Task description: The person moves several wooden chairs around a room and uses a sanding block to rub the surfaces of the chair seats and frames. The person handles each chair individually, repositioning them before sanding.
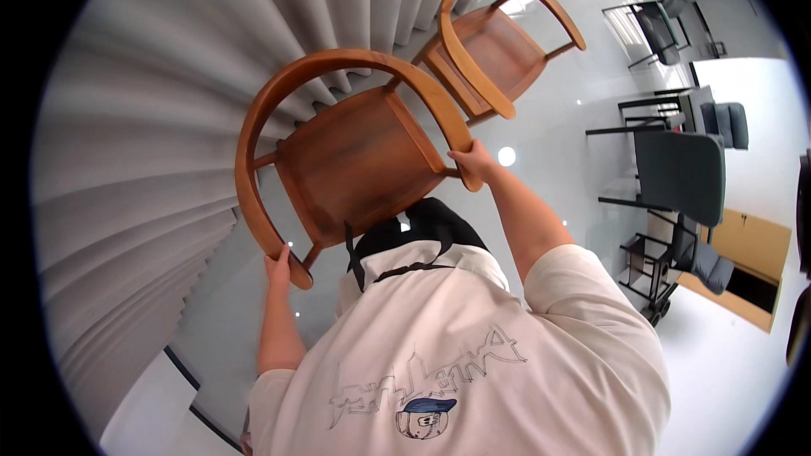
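Right in front of my body is a brown wooden armchair (363, 160) with a curved rail that forms both arms and the back. Its seat is flat and glossy. My left hand (277, 265) is closed around the near end of the left arm. On the other side, my right hand (475, 162) grips the right arm close to its tip, fingers over the top. The chair's legs are mostly hidden beneath the seat. A second, matching wooden armchair (498, 55) stands just beyond it, to the far right, untouched.
Pale pleated curtains (144, 118) hang along the left and far side, close to the held chair. At the right are dark grey chairs (680, 173), a black-framed piece (649, 262) and a tan wooden panel (743, 241). The floor (541, 203) is shiny and light grey.
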`<state>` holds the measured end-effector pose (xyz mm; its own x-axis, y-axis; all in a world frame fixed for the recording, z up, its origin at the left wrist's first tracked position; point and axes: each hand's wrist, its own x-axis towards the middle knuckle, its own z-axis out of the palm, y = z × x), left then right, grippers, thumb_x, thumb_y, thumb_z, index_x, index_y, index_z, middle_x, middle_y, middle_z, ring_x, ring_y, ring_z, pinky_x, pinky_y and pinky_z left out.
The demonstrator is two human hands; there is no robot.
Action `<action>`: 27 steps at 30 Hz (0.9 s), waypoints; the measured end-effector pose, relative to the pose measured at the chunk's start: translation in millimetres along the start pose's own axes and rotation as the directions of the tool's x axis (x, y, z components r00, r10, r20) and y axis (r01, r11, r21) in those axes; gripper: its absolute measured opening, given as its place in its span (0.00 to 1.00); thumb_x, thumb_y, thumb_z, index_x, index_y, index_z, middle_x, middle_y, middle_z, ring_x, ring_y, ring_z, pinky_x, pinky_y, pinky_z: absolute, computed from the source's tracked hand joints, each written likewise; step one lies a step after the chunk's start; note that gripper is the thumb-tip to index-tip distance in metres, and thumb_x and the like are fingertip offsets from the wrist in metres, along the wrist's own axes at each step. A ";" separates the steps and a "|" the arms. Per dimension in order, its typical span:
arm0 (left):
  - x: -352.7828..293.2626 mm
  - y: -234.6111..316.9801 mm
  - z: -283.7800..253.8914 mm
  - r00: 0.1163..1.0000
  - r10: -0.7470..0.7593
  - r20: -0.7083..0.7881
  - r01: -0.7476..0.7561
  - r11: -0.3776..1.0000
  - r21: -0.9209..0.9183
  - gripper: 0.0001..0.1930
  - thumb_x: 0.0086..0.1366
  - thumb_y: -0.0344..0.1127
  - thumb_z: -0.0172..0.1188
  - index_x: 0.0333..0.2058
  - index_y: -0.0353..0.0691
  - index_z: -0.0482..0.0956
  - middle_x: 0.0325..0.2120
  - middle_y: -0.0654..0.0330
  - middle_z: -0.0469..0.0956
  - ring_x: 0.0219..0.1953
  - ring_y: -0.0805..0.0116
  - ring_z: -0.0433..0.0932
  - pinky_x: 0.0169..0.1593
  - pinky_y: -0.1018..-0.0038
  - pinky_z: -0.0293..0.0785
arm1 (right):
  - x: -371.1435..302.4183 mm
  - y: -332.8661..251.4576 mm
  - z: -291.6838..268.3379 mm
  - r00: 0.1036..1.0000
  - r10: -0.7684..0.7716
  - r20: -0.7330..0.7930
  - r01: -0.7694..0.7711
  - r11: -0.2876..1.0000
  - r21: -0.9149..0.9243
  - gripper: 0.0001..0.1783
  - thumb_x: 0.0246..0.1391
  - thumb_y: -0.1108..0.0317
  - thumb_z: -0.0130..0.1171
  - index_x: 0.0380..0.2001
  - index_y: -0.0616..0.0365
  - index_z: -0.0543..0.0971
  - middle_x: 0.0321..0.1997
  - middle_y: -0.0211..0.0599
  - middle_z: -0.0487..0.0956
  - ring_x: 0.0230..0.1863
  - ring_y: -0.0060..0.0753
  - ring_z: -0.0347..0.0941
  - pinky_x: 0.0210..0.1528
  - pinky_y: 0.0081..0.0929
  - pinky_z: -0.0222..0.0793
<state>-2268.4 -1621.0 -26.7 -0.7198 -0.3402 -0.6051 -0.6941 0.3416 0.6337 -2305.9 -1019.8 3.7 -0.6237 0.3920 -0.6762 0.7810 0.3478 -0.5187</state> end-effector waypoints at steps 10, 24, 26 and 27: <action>-32.1 11.2 64.1 0.978 -0.179 -0.104 0.175 0.984 -0.042 0.38 0.61 0.51 0.70 0.57 0.27 0.66 0.52 0.46 0.75 0.53 0.56 0.76 0.55 0.64 0.73 | 74.3 -13.5 -15.0 0.992 0.050 0.119 -0.036 0.992 -0.120 0.49 0.44 0.43 0.74 0.60 0.66 0.67 0.57 0.50 0.77 0.59 0.43 0.73 0.59 0.35 0.70; -59.4 -12.3 87.7 0.863 -0.503 -0.055 0.473 0.841 -0.263 0.40 0.59 0.47 0.70 0.62 0.29 0.62 0.56 0.51 0.72 0.57 0.60 0.73 0.60 0.66 0.68 | 110.7 -38.8 -16.9 0.975 0.014 0.224 0.029 0.981 -0.189 0.44 0.48 0.49 0.72 0.59 0.66 0.66 0.55 0.51 0.77 0.57 0.41 0.74 0.58 0.36 0.70; -54.3 -14.5 87.4 0.867 -0.498 -0.017 0.477 0.840 -0.259 0.40 0.60 0.46 0.69 0.62 0.29 0.62 0.57 0.51 0.72 0.57 0.60 0.73 0.61 0.66 0.68 | 112.4 -36.7 -16.1 0.976 0.017 0.215 0.023 0.983 -0.184 0.44 0.48 0.49 0.72 0.59 0.66 0.66 0.55 0.51 0.77 0.57 0.41 0.74 0.58 0.36 0.69; -52.9 -15.9 86.1 0.869 -0.494 0.003 0.478 0.840 -0.256 0.40 0.60 0.46 0.69 0.62 0.30 0.62 0.57 0.50 0.72 0.57 0.59 0.73 0.61 0.65 0.68 | 112.3 -35.1 -14.6 0.978 0.041 0.202 0.003 0.977 -0.211 0.42 0.50 0.48 0.73 0.58 0.65 0.68 0.54 0.46 0.77 0.57 0.38 0.74 0.58 0.33 0.69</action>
<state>-2220.1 -1533.0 -46.2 -0.2827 -0.4619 -0.8407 -0.9253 -0.0997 0.3660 -2403.8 -975.5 -46.4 -0.5719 0.2255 -0.7887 0.7548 0.5212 -0.3983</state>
